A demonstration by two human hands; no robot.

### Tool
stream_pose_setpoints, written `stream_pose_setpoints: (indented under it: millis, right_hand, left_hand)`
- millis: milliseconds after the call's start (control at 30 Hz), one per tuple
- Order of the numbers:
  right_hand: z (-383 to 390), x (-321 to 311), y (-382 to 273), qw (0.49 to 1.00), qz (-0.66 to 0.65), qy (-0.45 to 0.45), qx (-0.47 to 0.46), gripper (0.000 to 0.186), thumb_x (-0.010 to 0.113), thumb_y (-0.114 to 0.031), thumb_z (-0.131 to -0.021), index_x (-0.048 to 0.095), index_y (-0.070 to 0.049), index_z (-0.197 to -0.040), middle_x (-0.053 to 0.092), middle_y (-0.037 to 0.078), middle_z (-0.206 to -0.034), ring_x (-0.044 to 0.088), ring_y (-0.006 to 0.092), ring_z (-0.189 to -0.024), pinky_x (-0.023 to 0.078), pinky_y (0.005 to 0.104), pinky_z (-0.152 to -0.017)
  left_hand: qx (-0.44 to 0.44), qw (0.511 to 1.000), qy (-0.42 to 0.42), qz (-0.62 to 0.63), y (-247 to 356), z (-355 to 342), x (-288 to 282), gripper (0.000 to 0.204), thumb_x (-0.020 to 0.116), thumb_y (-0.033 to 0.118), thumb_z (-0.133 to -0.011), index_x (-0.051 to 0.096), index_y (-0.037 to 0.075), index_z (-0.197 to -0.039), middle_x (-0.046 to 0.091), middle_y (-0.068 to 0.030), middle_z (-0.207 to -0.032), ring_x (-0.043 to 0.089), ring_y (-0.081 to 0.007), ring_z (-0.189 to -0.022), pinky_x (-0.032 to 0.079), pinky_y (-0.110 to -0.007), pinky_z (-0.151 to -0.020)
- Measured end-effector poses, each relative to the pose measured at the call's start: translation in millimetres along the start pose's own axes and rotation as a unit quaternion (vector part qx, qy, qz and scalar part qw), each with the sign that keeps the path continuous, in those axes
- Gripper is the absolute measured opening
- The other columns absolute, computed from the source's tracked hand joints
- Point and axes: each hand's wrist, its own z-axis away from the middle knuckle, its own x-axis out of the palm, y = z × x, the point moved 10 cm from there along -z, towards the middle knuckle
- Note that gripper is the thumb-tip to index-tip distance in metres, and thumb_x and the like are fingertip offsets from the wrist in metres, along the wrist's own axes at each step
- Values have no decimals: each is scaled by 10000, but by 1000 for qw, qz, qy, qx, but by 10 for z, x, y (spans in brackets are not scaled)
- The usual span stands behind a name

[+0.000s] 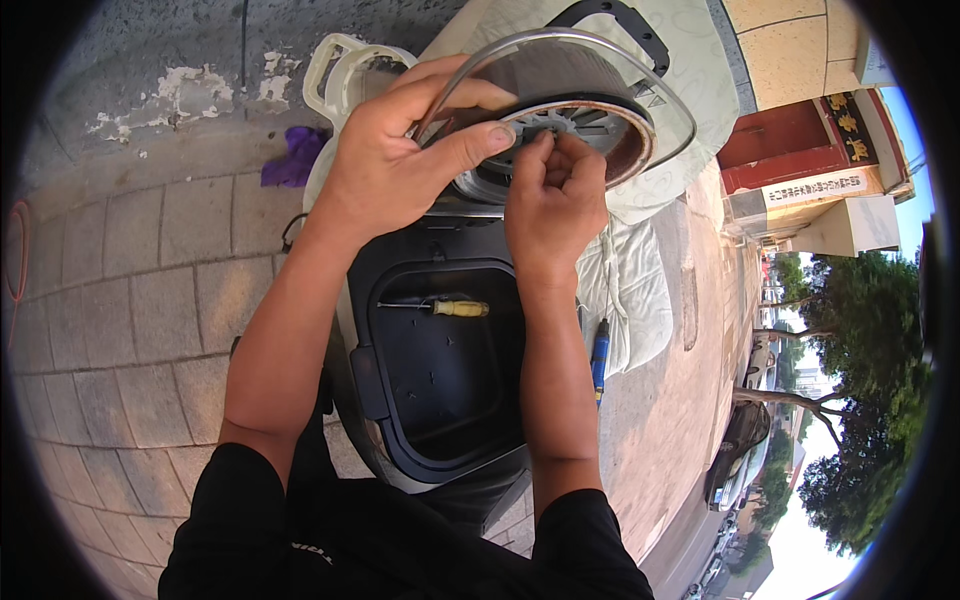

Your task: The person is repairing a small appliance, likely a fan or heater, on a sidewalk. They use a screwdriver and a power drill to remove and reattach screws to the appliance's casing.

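At the top centre, a round metal housing (643, 145) with a brownish, stained rim is tilted toward me. Grey fan blades (590, 122) show inside it, and a thin curved metal tube (683, 95) arcs around it. My left hand (380, 170) grips the housing's left side, thumb on the near rim and fingers farther back. My right hand (556, 200) is closed in a pinch near the middle of the fan; whatever lies between the fingertips is too small to make out. Below both hands sits a black square tub (430, 430) holding a yellow-handled screwdriver (460, 308) and several small screws (432, 378).
A blue-handled tool (600, 350) lies right of my right forearm, by a pale padded cloth (635, 290). Cream plastic part (325, 75) and purple cloth (290, 160) are at upper left. A black bracket (640, 40) lies behind the housing. Paving surrounds this; parked cars (740, 450) stand right.
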Motion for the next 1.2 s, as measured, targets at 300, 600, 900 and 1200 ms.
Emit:
stream_pose_setpoints:
  millis: [300, 600, 900, 1200]
  right_hand:
    - [-8, -21, 16, 1000, 2, -5, 6, 165, 797, -157, -957, 692, -30, -942, 731, 118, -752, 722, 254, -620, 576, 372, -597]
    - [8, -11, -25, 998, 21, -8, -52, 181, 806, -100, -926, 683, -22, -1035, 700, 106, -820, 702, 231, -638, 565, 365, -573]
    - [17, -12, -39, 998, -9, -17, -64, 201, 801, -88, -937, 686, -13, -1084, 689, 103, -837, 687, 215, -629, 566, 349, -575]
    - [35, -15, 17, 998, -25, 1, -56, 181, 802, -77, -938, 694, -11, -1067, 712, 116, -834, 697, 238, -632, 567, 360, -571]
  left_hand:
    - [-2, 1000, -9, 1, 11, -2, 9, 364, 833, 89, -933, 724, -51, -1251, 619, -237, -1426, 663, -260, -1257, 536, -406, -1103]
    - [4, 1000, -14, -10, -1, 0, 11, 365, 821, 75, -941, 708, -57, -1261, 606, -243, -1442, 656, -254, -1256, 528, -407, -1094]
    - [1, 1000, -9, -5, -15, 3, 1, 359, 817, 73, -943, 710, -53, -1261, 615, -247, -1434, 654, -252, -1260, 525, -411, -1093]
    - [-2, 1000, -10, -12, -17, 6, 9, 357, 817, 77, -942, 713, -62, -1254, 621, -253, -1430, 659, -250, -1257, 533, -395, -1072]
